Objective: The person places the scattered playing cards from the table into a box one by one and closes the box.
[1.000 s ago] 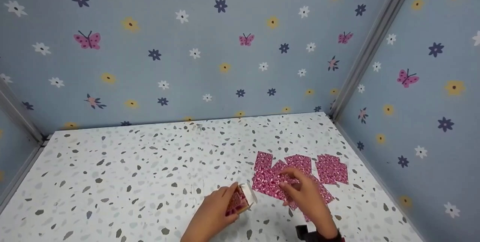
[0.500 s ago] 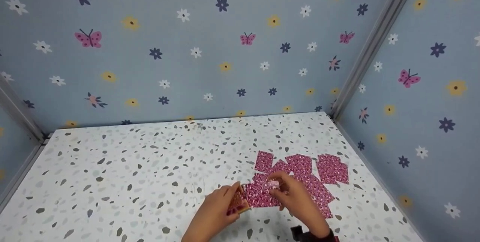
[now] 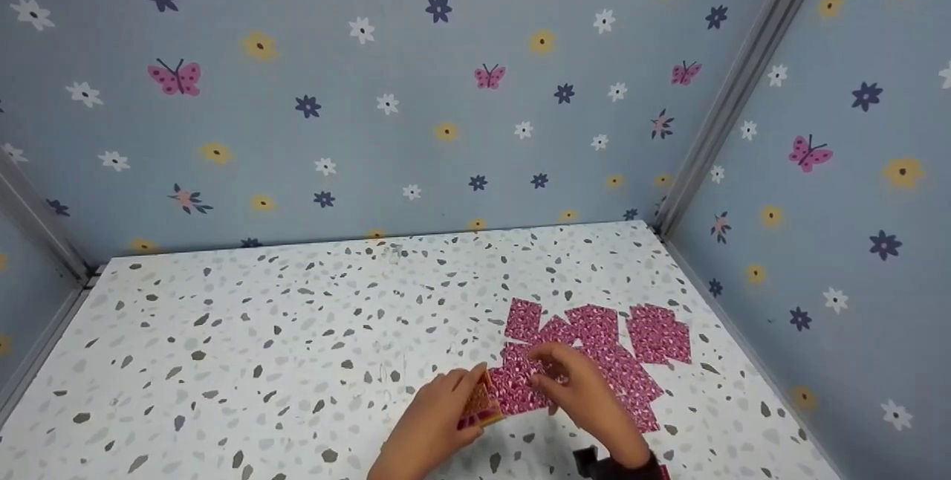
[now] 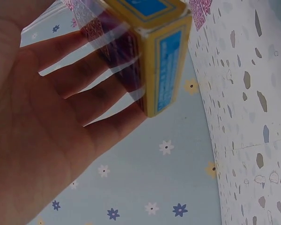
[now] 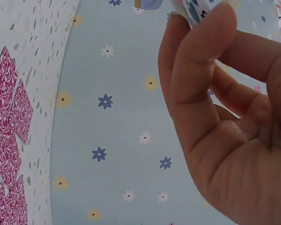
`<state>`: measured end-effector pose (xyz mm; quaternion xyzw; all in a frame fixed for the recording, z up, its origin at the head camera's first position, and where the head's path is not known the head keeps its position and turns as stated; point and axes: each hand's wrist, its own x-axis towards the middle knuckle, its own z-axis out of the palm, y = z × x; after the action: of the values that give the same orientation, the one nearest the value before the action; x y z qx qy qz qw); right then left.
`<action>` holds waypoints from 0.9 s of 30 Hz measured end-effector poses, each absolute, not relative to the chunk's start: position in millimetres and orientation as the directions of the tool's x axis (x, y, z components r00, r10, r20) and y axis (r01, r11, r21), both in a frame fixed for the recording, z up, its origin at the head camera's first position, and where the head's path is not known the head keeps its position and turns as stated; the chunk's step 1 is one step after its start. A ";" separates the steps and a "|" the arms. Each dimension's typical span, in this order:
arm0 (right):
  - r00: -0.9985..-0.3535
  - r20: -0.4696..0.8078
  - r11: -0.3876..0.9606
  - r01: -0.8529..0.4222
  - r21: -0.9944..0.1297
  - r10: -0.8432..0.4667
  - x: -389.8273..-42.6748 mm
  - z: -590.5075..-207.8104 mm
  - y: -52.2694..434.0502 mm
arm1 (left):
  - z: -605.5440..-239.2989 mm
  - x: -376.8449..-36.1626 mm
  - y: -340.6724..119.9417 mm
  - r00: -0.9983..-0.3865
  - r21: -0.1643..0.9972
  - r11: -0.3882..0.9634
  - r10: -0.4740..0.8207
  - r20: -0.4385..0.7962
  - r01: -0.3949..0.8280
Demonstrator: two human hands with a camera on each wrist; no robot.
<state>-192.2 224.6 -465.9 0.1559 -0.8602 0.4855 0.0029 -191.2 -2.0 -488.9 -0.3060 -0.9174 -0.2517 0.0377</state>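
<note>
Gripping a small yellow-and-blue card box (image 3: pixel 479 400) at lower centre of the head view, the left hand (image 3: pixel 427 428) held it against the pink patterned cards (image 3: pixel 594 350) spread on the speckled desk (image 3: pixel 260 346). The right hand (image 3: pixel 587 394) pinched one card (image 5: pixel 195 9), which had moved from the spread toward the box within a second, suggesting the cards were being packed away.
</note>
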 end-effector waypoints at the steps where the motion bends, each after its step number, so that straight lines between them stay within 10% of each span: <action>1: -0.954 0.155 0.479 -0.265 -0.837 -0.258 -192.2 -465.4 224.0 | -488.9 -191.2 -1.9 -0.811 0.438 0.688 0.541 0.223 0.579; 27: -0.916 0.215 0.567 -0.382 -0.730 -0.340 -187.0 -467.8 200.9 | -489.2 -192.2 -3.6 -0.821 0.434 0.703 0.538 0.191 0.563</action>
<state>-187.0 200.9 -467.8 0.2040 -0.8849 0.4180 0.0251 -192.2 -3.6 -489.2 -0.2983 -0.9225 -0.2435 0.0249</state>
